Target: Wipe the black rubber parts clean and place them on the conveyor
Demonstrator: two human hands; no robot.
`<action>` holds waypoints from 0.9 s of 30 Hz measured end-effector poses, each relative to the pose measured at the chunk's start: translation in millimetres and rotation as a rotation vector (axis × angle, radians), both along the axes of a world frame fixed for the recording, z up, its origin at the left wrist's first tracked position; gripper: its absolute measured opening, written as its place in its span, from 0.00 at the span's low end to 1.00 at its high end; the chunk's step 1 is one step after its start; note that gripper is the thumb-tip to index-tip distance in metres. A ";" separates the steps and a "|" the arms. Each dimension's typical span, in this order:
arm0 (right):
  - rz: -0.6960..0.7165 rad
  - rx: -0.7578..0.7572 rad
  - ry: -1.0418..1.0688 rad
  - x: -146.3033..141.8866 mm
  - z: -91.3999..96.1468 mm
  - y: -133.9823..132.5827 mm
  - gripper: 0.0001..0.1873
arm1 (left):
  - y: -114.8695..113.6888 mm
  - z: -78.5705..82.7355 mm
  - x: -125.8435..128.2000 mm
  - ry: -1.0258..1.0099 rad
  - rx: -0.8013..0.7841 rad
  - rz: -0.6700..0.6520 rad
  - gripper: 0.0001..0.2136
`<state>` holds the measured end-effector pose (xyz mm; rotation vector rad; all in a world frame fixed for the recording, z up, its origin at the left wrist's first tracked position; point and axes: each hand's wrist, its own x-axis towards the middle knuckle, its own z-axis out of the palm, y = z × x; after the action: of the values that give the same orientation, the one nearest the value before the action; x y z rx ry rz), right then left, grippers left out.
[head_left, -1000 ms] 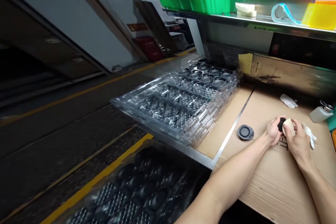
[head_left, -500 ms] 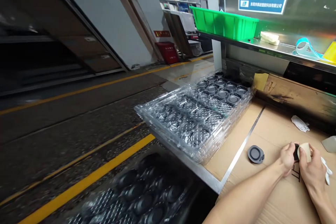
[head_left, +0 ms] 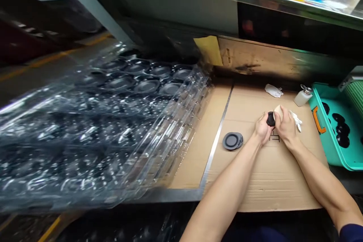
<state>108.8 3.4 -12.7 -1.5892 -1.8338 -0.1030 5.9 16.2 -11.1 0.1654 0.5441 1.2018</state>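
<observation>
Two hands at work over cardboard, a black disc against a sponge.

The left grip closes around the black disc, and the right grip holds a pale sponge touching it. A teal bin holds black pieces; stacked clear trays hold round dark pieces.

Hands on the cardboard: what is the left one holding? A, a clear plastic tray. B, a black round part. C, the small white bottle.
B. The left hand has its fingers around a black round part, while the right hand presses a pale pad against it.
</observation>
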 end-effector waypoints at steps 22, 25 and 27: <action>-0.320 -0.253 -0.190 55.8 25.8 2.4 0.19 | -4.2 34.1 -39.5 0.016 0.011 -0.127 0.20; -0.276 -0.343 -0.197 65.6 20.1 9.6 0.17 | -7.4 38.4 -37.9 -0.016 0.013 -0.211 0.21; -0.217 -0.344 -0.151 69.2 17.6 12.9 0.16 | -9.1 40.6 -36.4 -0.023 0.001 -0.230 0.26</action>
<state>177.9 16.4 4.9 -2.0685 -1.8607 -0.0051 -30.5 7.1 29.6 0.2091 0.4902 0.9788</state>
